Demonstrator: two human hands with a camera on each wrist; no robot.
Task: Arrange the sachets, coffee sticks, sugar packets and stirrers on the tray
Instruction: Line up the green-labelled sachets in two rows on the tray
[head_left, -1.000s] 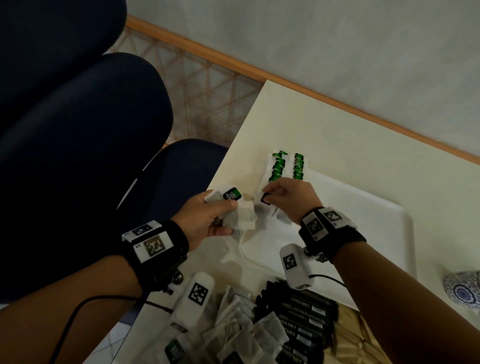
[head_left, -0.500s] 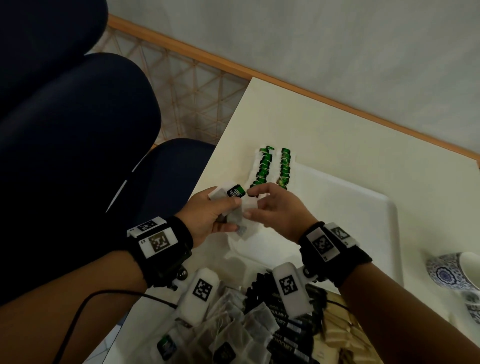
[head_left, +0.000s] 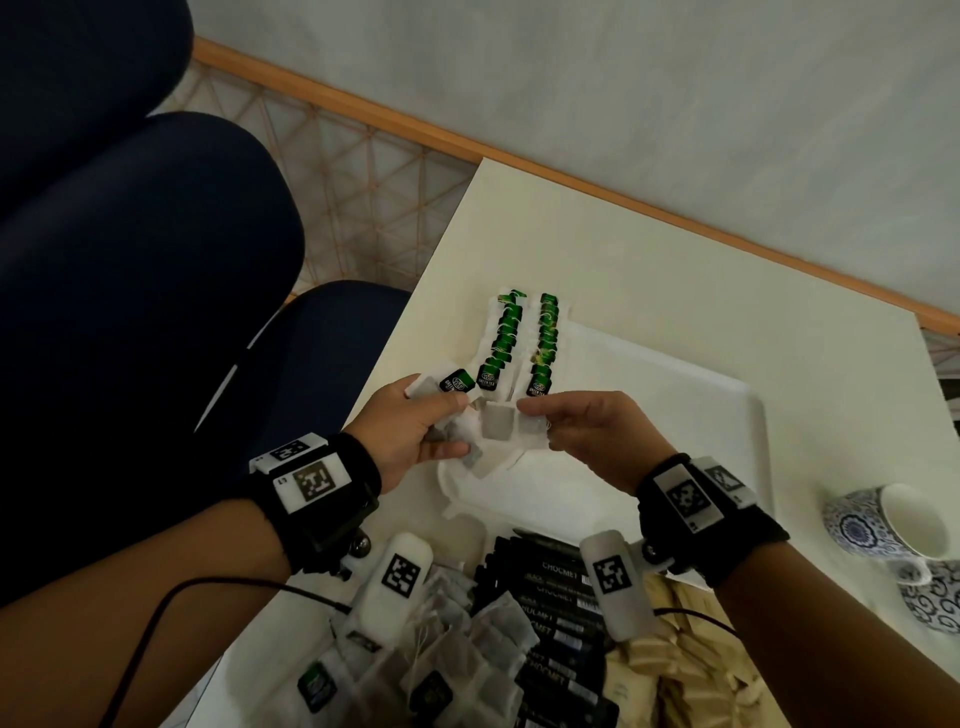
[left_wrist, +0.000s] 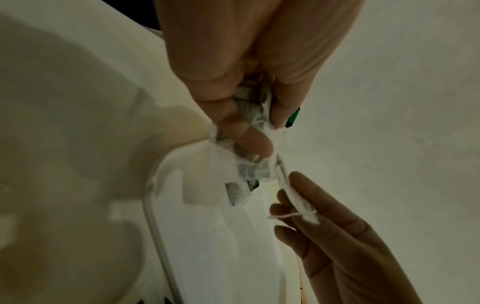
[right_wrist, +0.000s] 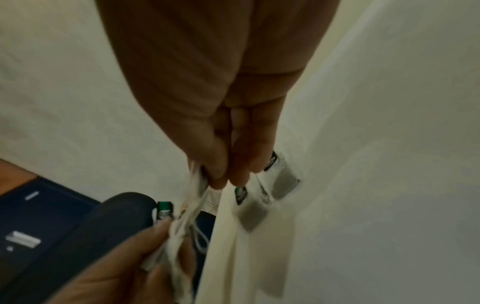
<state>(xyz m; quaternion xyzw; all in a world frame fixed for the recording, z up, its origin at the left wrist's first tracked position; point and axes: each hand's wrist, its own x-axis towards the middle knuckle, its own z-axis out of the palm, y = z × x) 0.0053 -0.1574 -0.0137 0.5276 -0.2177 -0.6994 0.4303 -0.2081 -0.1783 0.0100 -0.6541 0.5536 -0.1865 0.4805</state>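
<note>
Seen from the head camera, the left hand (head_left: 415, 431) clutches a bundle of tea bags (head_left: 457, 441) over the near-left corner of the white tray (head_left: 675, 415), while the right hand (head_left: 587, 441) pinches one tea bag (head_left: 530, 426) beside it. From the left wrist, curled fingers (left_wrist: 249, 135) clamp the crumpled bags above the tray. From the right wrist, thumb and fingertips (right_wrist: 221, 176) nip a bag's edge, its string dangling.
</note>
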